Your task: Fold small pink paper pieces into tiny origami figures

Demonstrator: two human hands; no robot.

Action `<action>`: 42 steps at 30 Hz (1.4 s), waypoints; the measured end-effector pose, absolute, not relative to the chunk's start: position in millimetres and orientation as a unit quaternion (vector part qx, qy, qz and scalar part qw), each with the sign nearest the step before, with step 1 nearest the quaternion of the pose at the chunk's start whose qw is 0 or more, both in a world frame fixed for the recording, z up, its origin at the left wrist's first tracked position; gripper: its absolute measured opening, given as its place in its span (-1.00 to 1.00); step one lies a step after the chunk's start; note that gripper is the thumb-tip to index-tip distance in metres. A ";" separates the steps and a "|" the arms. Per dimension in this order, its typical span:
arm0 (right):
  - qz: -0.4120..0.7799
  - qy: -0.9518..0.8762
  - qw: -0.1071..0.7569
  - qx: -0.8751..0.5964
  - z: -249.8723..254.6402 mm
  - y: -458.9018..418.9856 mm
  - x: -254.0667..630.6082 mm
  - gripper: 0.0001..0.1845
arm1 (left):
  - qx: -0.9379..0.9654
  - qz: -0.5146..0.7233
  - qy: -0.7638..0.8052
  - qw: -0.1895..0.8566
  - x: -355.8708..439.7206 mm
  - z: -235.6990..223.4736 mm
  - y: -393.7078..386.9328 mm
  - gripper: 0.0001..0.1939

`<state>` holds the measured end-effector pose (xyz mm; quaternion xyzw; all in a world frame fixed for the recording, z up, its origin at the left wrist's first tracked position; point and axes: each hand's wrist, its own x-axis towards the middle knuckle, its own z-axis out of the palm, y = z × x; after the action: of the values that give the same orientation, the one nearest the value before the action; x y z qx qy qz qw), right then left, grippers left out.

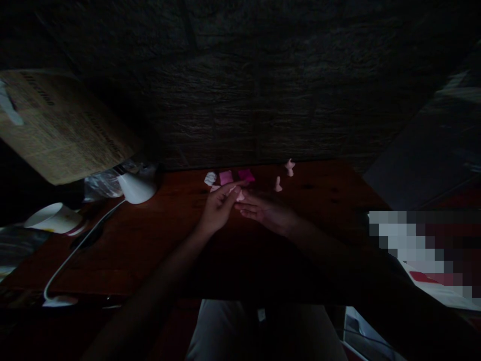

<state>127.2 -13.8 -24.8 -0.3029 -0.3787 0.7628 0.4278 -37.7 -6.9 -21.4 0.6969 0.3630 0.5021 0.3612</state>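
Note:
My left hand point(220, 205) and my right hand point(263, 210) meet over a dark wooden table point(150, 235). Between their fingertips is a small pale pink piece point(239, 194), pinched by the left fingers while the right fingers touch it from the side. Just beyond the hands lie a white lump point(210, 178), a pink block point(226, 177) and a magenta block point(246, 175). Two small pink figures point(289, 167) point(277, 184) stand upright to the right of these.
A white desk lamp point(137, 186) with a bent neck stands at the left, its base point(60, 301) near the front edge. A white cup point(52, 219) and a cardboard box point(56, 125) sit far left. Papers point(432, 288) lie at the right. The scene is very dim.

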 end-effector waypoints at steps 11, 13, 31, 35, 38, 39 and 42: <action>0.663 -0.441 0.488 -0.356 -25.3 -10.3 134.0 -0.70 | 0.609 0.539 0.379 0.442 -30.4 -26.8 -6.2 -0.51; 0.640 -0.466 0.498 -0.355 -25.5 -10.3 134.3 -0.71 | 0.587 0.532 0.385 0.473 -30.7 -27.8 -5.5 -0.51; 0.646 -0.494 0.461 -0.356 -24.4 -11.4 132.9 -0.68 | 0.686 0.509 0.433 0.288 -34.7 -27.0 -6.4 -0.58; 0.626 -0.507 0.475 -0.355 -21.6 -9.2 137.0 -0.72 | 0.611 0.514 0.413 0.437 -31.2 -30.0 -4.3 -0.45; 0.596 -0.528 0.483 -0.365 -20.0 -7.9 140.9 -0.73 | 0.587 0.488 0.398 0.509 -29.2 -29.9 -4.9 -0.46; 0.589 -0.533 0.482 -0.368 -19.6 -7.8 141.8 -0.74 | 0.588 0.481 0.398 0.515 -29.1 -29.5 -5.4 -0.49; 0.595 -0.529 0.482 -0.366 -18.0 -8.7 142.5 -0.75 | 0.582 0.484 0.393 0.522 -30.3 -28.3 -6.3 -0.56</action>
<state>142.5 -8.7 -18.0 -0.3664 -0.5292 0.5945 0.4819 -30.3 -6.3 -28.3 0.5825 0.3927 0.4840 0.5218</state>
